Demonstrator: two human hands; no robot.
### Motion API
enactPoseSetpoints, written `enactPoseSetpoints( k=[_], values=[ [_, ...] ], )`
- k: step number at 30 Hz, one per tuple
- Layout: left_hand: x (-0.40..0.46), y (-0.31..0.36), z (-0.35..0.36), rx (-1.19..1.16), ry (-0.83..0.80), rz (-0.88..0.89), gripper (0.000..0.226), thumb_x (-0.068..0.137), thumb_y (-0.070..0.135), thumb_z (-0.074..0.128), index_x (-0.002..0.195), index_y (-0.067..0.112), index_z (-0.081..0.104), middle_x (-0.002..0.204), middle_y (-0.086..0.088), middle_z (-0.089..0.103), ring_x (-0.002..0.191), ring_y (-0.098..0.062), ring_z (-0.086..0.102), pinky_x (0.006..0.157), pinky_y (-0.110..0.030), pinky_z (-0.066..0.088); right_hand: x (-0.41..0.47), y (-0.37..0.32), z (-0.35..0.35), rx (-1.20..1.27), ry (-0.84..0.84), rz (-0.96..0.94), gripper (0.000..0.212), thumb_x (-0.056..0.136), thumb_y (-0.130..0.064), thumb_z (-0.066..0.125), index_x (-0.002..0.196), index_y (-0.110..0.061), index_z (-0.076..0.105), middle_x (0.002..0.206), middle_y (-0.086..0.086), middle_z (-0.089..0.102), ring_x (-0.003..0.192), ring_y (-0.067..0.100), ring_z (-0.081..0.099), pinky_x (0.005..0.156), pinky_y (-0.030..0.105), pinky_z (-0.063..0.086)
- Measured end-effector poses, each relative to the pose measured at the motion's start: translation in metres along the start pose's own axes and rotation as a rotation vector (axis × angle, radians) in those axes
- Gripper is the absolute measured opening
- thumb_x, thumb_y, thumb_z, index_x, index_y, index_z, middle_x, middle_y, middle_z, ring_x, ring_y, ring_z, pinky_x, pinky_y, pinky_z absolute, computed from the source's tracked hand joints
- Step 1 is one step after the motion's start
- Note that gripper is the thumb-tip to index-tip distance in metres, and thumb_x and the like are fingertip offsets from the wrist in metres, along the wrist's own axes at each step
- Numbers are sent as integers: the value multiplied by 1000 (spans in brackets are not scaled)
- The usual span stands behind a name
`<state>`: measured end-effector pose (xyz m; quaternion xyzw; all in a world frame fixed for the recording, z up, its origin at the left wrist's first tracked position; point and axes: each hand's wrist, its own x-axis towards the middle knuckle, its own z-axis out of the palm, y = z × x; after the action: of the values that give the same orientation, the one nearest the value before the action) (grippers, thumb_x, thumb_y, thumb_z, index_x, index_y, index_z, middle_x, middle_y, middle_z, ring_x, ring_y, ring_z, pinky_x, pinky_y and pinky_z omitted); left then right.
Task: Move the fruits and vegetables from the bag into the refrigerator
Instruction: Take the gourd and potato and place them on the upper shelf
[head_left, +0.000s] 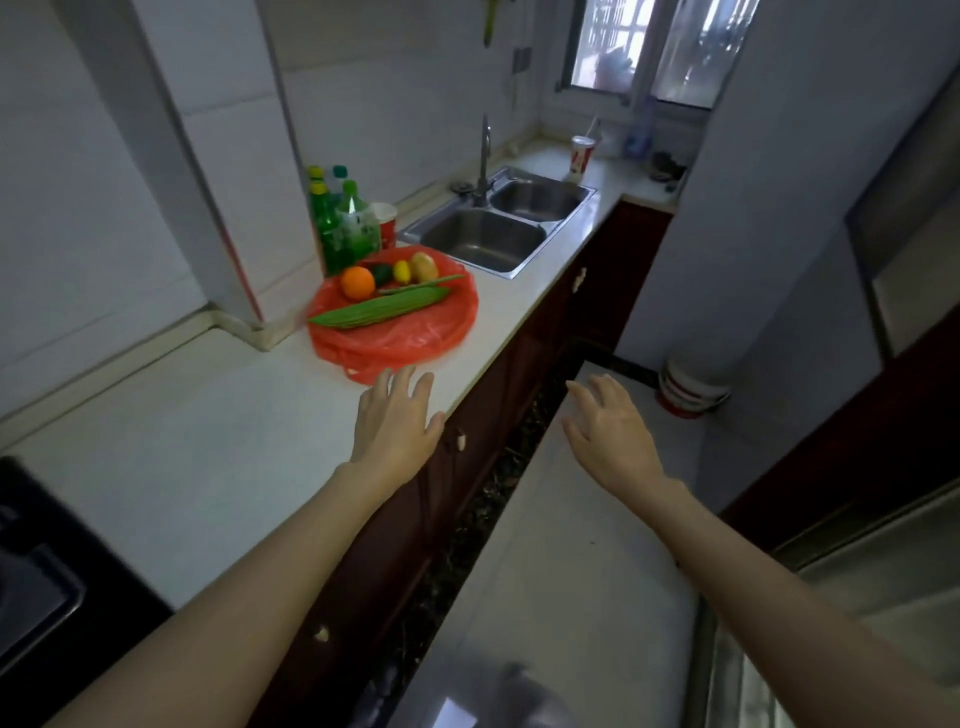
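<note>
A red plastic bag (415, 338) lies spread open on the white counter (218, 447). On it rest an orange (357, 282), a small yellow lemon (401, 271), a brownish potato (424, 266), a dark green vegetable (383, 274) and a long green ridged gourd (379, 310). My left hand (397, 418) hovers over the counter just in front of the bag, fingers spread, holding nothing. My right hand (608, 426) hangs over the floor beyond the counter's edge, fingers relaxed and empty. The refrigerator (914, 249) stands at the right, partly in view.
A double steel sink (493, 234) with a tap sits behind the bag. Green bottles (343, 223) and a red cup (387, 223) stand by the wall. A black stove (36, 587) lies at the left. A white bucket (691, 389) stands on the floor.
</note>
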<state>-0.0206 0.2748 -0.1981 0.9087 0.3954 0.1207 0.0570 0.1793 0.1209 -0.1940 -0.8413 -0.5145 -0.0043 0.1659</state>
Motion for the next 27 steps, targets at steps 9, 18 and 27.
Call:
enactPoseSetpoints(
  k=[9,18,27],
  values=[
    [105,34,30,54,-6,-157,56,91,35,49,141,13,36,147,-12,33,136,-32,26,106,-49,28,121,71,10,18,-44,-139,50,100,-31,38,144,-8,34,149,19,31,142,31,18,117,35,11],
    [163,14,68,109,-52,-256,56,88,34,53,138,12,40,142,-11,42,132,-34,34,103,-48,32,221,81,66,45,-138,-220,50,98,-31,43,141,-7,38,145,21,37,140,36,24,116,44,20],
    [254,-48,92,84,-48,-356,57,89,37,53,140,13,39,144,-12,40,133,-34,33,104,-49,31,335,40,111,11,-146,-350,48,93,-27,54,135,-5,47,136,26,47,132,42,37,110,51,28]
  ],
)
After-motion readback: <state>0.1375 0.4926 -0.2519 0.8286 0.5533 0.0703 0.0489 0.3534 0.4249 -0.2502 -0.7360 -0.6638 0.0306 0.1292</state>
